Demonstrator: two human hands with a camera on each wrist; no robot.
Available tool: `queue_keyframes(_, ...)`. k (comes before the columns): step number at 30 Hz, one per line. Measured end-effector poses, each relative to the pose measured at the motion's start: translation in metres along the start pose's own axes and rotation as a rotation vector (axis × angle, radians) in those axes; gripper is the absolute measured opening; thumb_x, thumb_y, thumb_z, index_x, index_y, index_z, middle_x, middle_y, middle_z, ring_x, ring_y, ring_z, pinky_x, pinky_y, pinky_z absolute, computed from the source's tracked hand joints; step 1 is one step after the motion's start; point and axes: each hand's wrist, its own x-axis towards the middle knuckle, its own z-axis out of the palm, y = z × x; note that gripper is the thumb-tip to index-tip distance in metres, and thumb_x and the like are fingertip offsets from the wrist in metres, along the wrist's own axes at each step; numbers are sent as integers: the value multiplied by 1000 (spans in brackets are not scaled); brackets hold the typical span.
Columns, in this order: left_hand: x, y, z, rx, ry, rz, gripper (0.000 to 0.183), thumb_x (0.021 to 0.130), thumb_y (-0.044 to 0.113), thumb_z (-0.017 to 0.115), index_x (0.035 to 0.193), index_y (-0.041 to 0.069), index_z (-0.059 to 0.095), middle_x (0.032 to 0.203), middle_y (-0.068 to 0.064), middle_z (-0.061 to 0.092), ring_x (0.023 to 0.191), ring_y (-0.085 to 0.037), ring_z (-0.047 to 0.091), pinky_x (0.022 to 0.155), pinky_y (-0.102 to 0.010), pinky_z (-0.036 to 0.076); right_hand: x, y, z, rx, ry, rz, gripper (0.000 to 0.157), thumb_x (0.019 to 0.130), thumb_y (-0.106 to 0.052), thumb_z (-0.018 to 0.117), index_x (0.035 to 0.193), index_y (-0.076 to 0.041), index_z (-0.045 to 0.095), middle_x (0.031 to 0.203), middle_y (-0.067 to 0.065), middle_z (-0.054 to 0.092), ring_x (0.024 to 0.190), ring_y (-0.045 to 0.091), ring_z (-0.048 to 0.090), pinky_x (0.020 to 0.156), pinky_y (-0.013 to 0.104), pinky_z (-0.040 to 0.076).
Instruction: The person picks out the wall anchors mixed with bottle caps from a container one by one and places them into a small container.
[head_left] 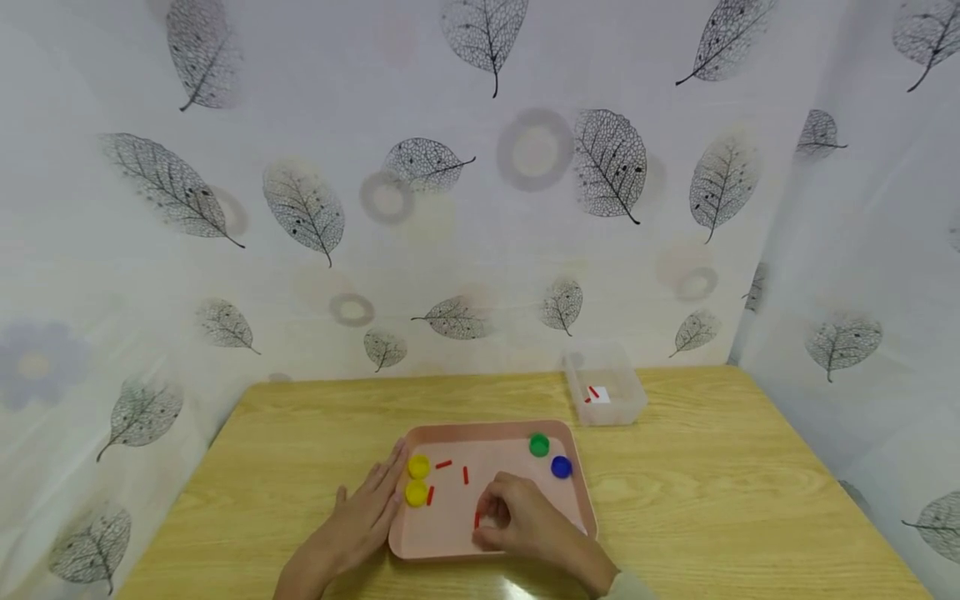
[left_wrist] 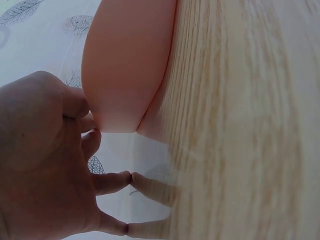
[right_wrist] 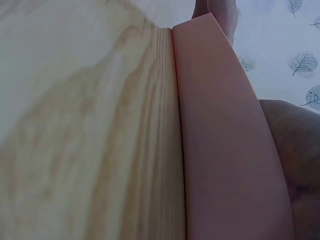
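A pink tray [head_left: 483, 431] lies on the wooden table. My left hand [head_left: 360, 521] rests along its left rim with fingers extended; in the left wrist view that hand [left_wrist: 45, 155] touches the outer wall. Inside the tray's front part, my right hand [head_left: 525, 521] pinches a short red stick [head_left: 477, 520] between thumb and fingers. Loose red sticks [head_left: 466, 475] lie left of centre. Two yellow round caps [head_left: 416, 493] sit by the left wall, a green cap [head_left: 539, 445] and a blue cap [head_left: 561, 467] at the right. The tray wall hides most of the right hand in the right wrist view.
Behind the tray, to the right, stands a translucent plastic box [head_left: 618, 411] with red pieces and a white card [head_left: 599, 396] inside. A leaf-patterned curtain [head_left: 510, 250] hangs behind and beside the wooden table [head_left: 712, 500].
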Motion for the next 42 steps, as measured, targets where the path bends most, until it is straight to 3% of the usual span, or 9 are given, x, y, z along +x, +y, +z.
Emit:
queue_keyframes(18,1,-1,-2,19,-7,5,56,114,36,30,166,23,12,171,7,5,150,-47,24,99,-90,9,-2,-7,-17,-46,118,-19,18,82,-18,87,89,-13,70,83,-7,59,75,3,55,66,20,51)
queue_keyframes(32,-1,1,-3,18,-5,-11,56,114,34,32,166,23,13,172,6,6,149,-47,26,99,-90,10,-2,-1,-42,-67,259,-134,21,81,-13,89,90,-7,71,83,2,61,73,10,54,64,22,52)
queue_keyframes(42,1,0,-2,15,-9,-4,56,114,34,32,166,22,13,172,5,5,149,-48,25,99,-90,10,-4,-4,-60,-98,337,-172,22,79,-11,89,90,-15,71,81,-2,58,68,19,56,60,26,51)
